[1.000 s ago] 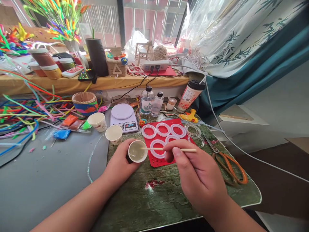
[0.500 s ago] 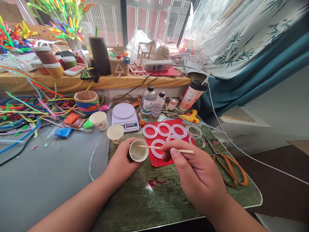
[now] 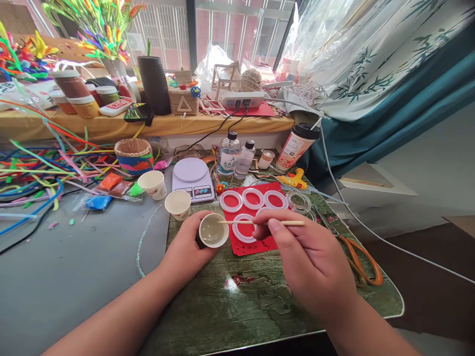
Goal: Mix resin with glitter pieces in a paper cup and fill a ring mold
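My left hand (image 3: 193,240) is wrapped round a paper cup (image 3: 213,242), tilted so that its mouth faces me; clear liquid with small bubbles lies inside. Between the thumb and fingers of my right hand (image 3: 309,252) is a thin wooden stick (image 3: 241,223), its far tip at the cup's right rim. Beyond the hands, several white ring moulds (image 3: 253,199) rest on a red sheet (image 3: 237,251), partly hidden by my right fingers. Two more paper cups, one near (image 3: 178,203) and one farther back (image 3: 152,185), stand beside a kitchen scale (image 3: 193,179).
Two clear bottles, one labelled A (image 3: 228,157) and one smaller (image 3: 244,160), stand behind the moulds. Rightward are a yellow glue gun (image 3: 295,179), clear rings (image 3: 300,200), orange-handled scissors (image 3: 361,257) and a lidded drink cup (image 3: 297,148). Pipe cleaners (image 3: 37,168) cover the left back.
My right hand has moved a little to the right, drawing the stick's tip from inside the cup to its rim. My left hand and the cup have stayed in place.
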Demonstrator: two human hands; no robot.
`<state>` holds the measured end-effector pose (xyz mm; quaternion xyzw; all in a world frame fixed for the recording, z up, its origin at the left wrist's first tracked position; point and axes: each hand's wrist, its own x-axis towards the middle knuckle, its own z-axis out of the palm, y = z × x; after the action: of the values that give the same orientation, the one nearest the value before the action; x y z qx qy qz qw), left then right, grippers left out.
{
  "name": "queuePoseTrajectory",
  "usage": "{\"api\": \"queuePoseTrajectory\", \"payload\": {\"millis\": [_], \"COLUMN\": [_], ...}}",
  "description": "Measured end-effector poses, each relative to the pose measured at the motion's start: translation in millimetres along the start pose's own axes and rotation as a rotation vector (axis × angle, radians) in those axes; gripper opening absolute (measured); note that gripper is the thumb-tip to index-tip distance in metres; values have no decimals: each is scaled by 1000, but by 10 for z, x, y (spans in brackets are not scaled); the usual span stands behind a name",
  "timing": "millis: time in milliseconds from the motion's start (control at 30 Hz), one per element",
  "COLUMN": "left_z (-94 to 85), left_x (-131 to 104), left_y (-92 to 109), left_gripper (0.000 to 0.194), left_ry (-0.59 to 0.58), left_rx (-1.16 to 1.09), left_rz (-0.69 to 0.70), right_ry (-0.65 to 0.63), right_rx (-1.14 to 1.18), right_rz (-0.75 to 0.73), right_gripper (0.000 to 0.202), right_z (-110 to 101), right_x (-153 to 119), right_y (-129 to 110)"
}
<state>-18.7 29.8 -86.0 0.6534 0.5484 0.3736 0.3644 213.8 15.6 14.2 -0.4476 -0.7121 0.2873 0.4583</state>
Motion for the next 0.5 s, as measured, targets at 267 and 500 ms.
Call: {"api": "queuePoseTrajectory", "payload": {"millis": [267,500], "left_z": [9,5], "left_x": [-20,-13], "left_y": [-8,12], "left_gripper": [49,48], "left_ry": [-1,4], "left_rx": [-20,-10], "left_rz": [-25,-11], "right_ry": [-33,13], "right_rx": [52,23], "right_rz": [-1,-18], "right_gripper": [27,26], "right_z": [-2,11], "right_x": [1,0], "right_y": [-6,5]}}
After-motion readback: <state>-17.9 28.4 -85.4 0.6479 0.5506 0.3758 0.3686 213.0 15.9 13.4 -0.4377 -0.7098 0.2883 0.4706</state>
